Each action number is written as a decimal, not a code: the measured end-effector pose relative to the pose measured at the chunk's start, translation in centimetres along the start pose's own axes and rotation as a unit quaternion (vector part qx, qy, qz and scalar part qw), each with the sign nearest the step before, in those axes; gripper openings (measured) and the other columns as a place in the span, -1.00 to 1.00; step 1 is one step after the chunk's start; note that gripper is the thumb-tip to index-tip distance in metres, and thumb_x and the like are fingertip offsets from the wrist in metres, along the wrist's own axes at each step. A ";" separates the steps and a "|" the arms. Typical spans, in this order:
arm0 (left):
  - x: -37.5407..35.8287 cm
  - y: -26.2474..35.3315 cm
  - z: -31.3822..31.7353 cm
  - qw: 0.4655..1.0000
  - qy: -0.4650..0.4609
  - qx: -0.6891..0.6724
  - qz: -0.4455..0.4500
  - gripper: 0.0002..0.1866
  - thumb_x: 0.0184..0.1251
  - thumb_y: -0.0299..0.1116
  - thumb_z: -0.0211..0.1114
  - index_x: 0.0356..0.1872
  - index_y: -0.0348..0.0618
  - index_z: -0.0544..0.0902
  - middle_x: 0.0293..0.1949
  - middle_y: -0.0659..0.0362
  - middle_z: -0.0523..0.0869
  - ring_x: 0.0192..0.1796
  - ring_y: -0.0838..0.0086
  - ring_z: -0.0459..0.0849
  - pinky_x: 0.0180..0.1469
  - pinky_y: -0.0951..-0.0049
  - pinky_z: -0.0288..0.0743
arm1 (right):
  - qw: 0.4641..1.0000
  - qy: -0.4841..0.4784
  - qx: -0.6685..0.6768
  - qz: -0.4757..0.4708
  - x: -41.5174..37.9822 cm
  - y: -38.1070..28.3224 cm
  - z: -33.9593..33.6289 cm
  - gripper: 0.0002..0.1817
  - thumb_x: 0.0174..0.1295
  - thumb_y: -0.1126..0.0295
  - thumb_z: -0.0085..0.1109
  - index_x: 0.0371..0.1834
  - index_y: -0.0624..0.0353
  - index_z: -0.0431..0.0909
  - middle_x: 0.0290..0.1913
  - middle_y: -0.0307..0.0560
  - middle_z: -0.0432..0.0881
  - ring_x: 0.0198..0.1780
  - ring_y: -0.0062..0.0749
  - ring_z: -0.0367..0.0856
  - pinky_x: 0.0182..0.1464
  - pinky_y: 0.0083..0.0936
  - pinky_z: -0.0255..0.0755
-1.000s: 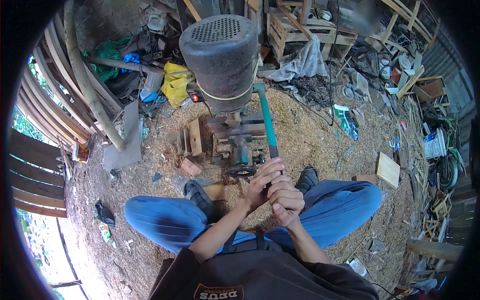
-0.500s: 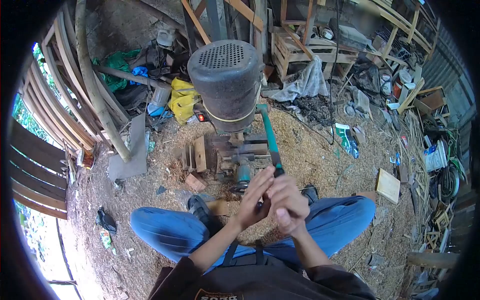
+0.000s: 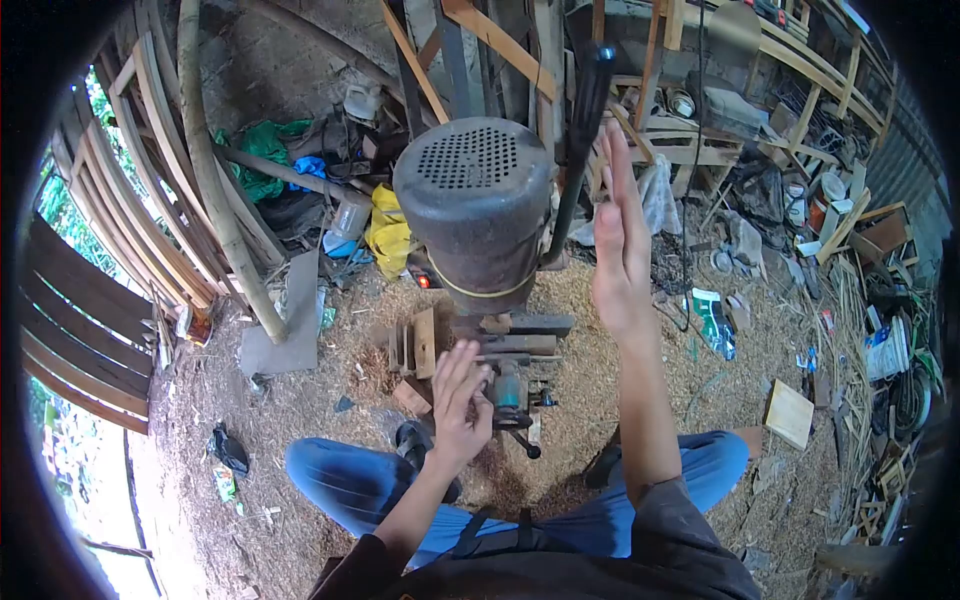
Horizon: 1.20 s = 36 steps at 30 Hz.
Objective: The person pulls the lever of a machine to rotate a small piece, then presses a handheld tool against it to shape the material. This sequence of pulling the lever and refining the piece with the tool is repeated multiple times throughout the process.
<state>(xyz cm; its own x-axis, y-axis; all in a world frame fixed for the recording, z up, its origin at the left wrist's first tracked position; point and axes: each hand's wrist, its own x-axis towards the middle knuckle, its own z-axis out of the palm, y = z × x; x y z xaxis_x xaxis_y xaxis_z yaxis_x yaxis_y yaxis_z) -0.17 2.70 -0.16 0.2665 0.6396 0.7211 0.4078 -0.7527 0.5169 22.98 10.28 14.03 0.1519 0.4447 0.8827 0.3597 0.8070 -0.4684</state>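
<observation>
A machine with a dark, perforated-top motor (image 3: 472, 210) stands in front of me. Its lever (image 3: 580, 140) points up and away on the right side, ending in a black grip. My right hand (image 3: 622, 270) is raised beside the lever, fingers straight and close to it, not wrapped around it. Low on the left, my left hand (image 3: 460, 405) lies with fingers stretched out at the machine's clamp area, next to the handwheel (image 3: 512, 418) and its dark crank knob (image 3: 533, 452). Wooden blocks (image 3: 425, 342) sit left of the clamp. The motor hides the tool behind it.
Sawdust and shavings cover the ground around the machine. A pale wood block (image 3: 789, 413) lies on the right. A pole (image 3: 205, 170) leans at the left beside curved wooden slats. Yellow cloth (image 3: 388, 232) is behind the machine, and a dark cord (image 3: 690, 200) hangs at the right.
The lever has swung from low near me to upright. My right hand has left its grip and risen alongside it. My left hand has moved from the grip down-left to the clamp.
</observation>
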 end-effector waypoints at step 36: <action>-9.5 -9.7 1.2 0.963 -0.228 0.091 -0.109 -0.44 0.42 -0.37 0.15 0.43 -0.27 0.39 0.50 -0.11 0.34 0.59 0.01 0.19 0.60 -0.20 -0.13 | 0.689 -0.471 -0.301 0.461 -40.4 -0.5 -0.1 -0.52 0.39 0.04 0.12 0.11 0.25 0.54 -0.05 0.24 0.67 -0.01 0.16 0.69 -0.02 0.04 0.56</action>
<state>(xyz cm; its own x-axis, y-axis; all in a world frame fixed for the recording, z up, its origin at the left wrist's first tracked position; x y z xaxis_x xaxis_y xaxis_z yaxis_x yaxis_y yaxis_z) -5.61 4.07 -12.59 0.4966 0.8125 0.3055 0.6327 -0.5797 0.5134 16.77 -8.17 -21.41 0.0079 0.9443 -0.3289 0.8701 -0.1686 -0.4632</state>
